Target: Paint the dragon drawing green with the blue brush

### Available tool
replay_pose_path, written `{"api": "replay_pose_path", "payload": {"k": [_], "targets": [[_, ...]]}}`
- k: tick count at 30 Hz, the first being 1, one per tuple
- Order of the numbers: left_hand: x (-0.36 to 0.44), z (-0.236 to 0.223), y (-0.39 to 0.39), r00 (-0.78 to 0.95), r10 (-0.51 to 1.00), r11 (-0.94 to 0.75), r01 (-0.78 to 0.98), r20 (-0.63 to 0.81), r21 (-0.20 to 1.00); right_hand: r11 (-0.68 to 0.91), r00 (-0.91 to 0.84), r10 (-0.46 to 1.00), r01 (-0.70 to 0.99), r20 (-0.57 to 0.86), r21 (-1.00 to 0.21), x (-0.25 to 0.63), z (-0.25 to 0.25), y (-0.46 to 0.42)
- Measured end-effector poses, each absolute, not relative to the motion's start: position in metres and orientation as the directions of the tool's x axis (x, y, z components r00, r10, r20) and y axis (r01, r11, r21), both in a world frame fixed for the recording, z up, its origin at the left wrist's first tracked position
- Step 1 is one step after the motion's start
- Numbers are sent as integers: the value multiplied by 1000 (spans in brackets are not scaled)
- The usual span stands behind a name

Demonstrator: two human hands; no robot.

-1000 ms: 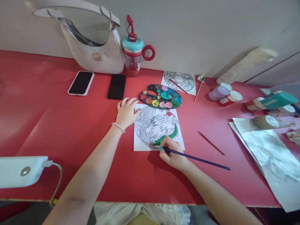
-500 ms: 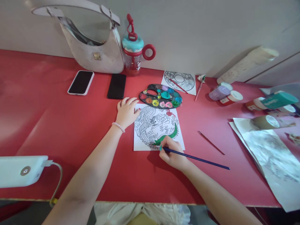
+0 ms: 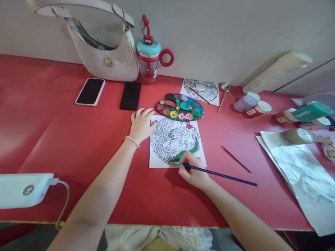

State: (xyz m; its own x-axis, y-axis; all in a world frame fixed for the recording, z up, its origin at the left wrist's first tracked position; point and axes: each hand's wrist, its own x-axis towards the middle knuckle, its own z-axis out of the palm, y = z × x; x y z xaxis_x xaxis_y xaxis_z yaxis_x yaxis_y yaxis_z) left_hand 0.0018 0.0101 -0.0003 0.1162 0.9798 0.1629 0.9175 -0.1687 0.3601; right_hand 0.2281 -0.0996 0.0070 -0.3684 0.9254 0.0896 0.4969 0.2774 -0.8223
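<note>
The right hand (image 3: 194, 170), clamped on a slim dark-blue paintbrush (image 3: 222, 174), is barely shifting; painting is continuing, the spread left hand (image 3: 142, 126) steadying the white paper dragon drawing (image 3: 163, 140).

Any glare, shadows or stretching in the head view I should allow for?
Head view: pale sheen over the white paper sheets at right; head view: soft shadow on the red tabletop beside the right hand; head view: teal plastic bottle near the right edge looks stretched and soft.
</note>
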Motion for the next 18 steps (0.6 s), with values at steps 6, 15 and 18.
{"api": "replay_pose_path", "payload": {"k": [6,15,18], "targets": [[1,-2,11,119,978,-176,913,173,368,267,-379,922,466,81,-844,230,6,-99],[1,-2,11,114,978,-172,914,174,367,268,-383,920,468,80,-842,230,6,-99],[2,-2,11,115,978,-173,913,173,370,272,-381,921,477,82,-836,230,5,-98]]}}
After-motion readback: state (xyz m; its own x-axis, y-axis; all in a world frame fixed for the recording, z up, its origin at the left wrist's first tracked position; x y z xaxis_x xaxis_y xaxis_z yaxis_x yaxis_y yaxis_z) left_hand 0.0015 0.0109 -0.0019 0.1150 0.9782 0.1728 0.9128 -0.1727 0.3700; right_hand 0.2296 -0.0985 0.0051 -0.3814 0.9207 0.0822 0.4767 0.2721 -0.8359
